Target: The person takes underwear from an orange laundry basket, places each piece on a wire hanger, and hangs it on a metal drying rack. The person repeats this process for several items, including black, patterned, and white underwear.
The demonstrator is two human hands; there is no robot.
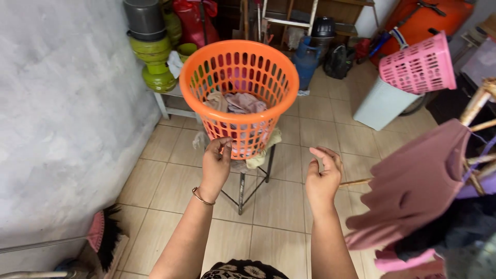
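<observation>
Orange laundry basket point(239, 98) sits up on a thin-legged metal stool point(248, 183), tilted toward the camera, with crumpled pinkish clothes point(237, 103) inside and a pale cloth point(266, 150) squeezed under its base. Left hand point(216, 163) is at the near lower wall, fingers curled against the mesh, though whether it truly grips is hard to tell. Right hand point(323, 173) hangs apart, loosely open, holding nothing, between the basket and the mauve garment point(413, 181) on the wooden drying rack point(478, 111). The risk, I'd say: that perch looks narrow, and a one-sided tug could tip the basket off the stool and spill clothes on the tiled floor point(289, 217).
</observation>
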